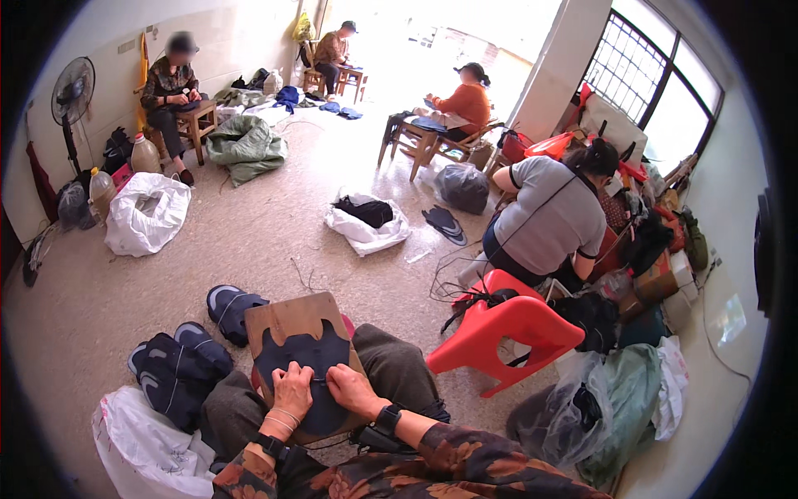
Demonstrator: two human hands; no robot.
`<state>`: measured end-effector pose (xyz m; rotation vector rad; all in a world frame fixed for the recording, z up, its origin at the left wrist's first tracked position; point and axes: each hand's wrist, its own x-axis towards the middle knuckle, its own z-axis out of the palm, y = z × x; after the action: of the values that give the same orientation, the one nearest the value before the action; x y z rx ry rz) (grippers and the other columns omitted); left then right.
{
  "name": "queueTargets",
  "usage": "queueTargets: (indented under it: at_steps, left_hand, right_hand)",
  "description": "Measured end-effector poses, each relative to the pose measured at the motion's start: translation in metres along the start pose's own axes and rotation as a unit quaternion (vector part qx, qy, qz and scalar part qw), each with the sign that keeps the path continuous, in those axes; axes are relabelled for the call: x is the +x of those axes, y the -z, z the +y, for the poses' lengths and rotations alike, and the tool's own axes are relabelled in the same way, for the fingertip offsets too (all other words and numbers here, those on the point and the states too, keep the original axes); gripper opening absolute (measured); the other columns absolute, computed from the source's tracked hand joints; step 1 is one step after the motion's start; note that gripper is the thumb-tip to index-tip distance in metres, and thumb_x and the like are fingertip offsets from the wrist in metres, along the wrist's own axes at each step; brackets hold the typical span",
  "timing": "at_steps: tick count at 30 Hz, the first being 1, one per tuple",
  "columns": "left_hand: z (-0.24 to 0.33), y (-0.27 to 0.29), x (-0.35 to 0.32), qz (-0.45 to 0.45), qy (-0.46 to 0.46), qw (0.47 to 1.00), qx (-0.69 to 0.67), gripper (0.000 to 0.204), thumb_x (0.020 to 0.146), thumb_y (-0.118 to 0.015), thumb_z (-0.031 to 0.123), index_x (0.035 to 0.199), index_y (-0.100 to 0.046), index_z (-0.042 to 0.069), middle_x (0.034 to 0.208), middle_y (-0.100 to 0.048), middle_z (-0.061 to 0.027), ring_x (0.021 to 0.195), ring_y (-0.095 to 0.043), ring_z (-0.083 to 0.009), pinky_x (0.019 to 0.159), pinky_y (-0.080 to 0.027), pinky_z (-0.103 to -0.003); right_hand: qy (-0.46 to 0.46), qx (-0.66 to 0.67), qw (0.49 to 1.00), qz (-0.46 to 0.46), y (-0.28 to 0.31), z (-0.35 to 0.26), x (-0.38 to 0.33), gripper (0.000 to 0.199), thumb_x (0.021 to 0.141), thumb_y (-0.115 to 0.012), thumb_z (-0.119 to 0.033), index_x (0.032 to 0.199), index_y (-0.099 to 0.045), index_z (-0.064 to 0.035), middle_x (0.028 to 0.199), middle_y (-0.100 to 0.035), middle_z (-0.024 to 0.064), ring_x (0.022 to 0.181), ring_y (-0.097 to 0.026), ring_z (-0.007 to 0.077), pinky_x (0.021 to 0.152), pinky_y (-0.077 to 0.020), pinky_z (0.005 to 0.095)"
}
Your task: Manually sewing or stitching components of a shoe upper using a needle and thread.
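Across my knees rests a brown wooden board (287, 314), its far end raised. A dark, flat fabric piece (324, 420) with a lobed far edge lies on it. My left hand (291, 391) is closed on the middle of this piece, fingertips pinched together. Close beside it, my right hand (352, 392) is closed too, its thumb and forefinger pinching at the same spot. Something small, thin and light shows between the fingertips, too small to name. Both wrists wear dark bands.
Tied bundles of dark fabric pieces (179, 370) lie left of my knees, near a white sack (154, 449). A red plastic stool (507, 328) stands at my right. Beyond it sits a person in grey (549, 212). Several others sit farther off around low wooden stools.
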<state>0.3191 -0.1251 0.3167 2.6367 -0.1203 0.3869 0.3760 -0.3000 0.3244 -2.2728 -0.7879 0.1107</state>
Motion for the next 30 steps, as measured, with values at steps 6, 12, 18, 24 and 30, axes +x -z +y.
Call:
queueTargets:
  at_steps: [6,12,18,24,30]
  left_hand:
    - [-0.003,0.006,0.008,-0.05,0.009,0.999,0.014,0.013,0.08,-0.071,0.011,0.09,-0.066,0.016,0.098,-0.057,-0.008,0.093,-0.062,-0.0279,0.083,-0.039,-0.044]
    - [0.007,0.025,0.031,-0.167,0.086,0.982,-0.012,0.014,0.077,-0.076,0.013,0.089,-0.07,0.018,0.102,-0.057,-0.0084,0.099,-0.059,-0.0281,0.084,-0.041,-0.044]
    - [0.022,0.009,0.021,-0.087,-0.099,0.961,0.241,0.009,0.078,-0.068,0.016,0.085,-0.065,0.012,0.096,-0.057,-0.0075,0.091,-0.06,-0.0245,0.082,-0.041,-0.042]
    - [0.029,-0.004,0.004,-0.069,-0.095,0.952,0.282,0.003,0.083,-0.061,0.015,0.084,-0.062,0.013,0.086,-0.058,-0.0058,0.078,-0.062,-0.0215,0.071,-0.046,-0.037]
    - [0.018,-0.005,0.0,-0.037,-0.003,0.999,0.038,0.012,0.082,-0.064,0.005,0.091,-0.057,0.008,0.091,-0.059,-0.0143,0.082,-0.067,-0.0345,0.071,-0.056,-0.045]
  right_hand:
    - [0.004,0.053,0.999,-0.008,0.01,-0.001,-0.006,0.008,0.091,-0.062,-0.009,0.095,-0.061,-0.0021,0.092,-0.06,0.0183,0.088,-0.063,0.0397,0.078,-0.052,0.0461]
    - [-0.019,0.014,1.0,0.0,0.004,0.005,-0.002,0.009,0.092,-0.061,-0.011,0.095,-0.062,-0.0031,0.095,-0.059,0.0194,0.09,-0.062,0.042,0.078,-0.0516,0.049]
    - [-0.029,0.012,0.999,0.005,0.002,0.002,0.0,0.01,0.093,-0.06,-0.014,0.093,-0.063,-0.0037,0.095,-0.06,0.0186,0.089,-0.063,0.0412,0.078,-0.0516,0.0493]
    - [-0.025,0.018,0.999,0.024,-0.002,0.001,-0.006,0.009,0.09,-0.062,-0.013,0.089,-0.064,-0.0037,0.09,-0.06,0.0162,0.088,-0.063,0.0385,0.077,-0.0517,0.0462]
    - [0.063,0.093,0.993,0.037,0.008,0.021,-0.009,0.007,0.08,-0.069,-0.004,0.087,-0.067,-0.0034,0.084,-0.063,0.0166,0.082,-0.062,0.0366,0.075,-0.0521,0.0424]
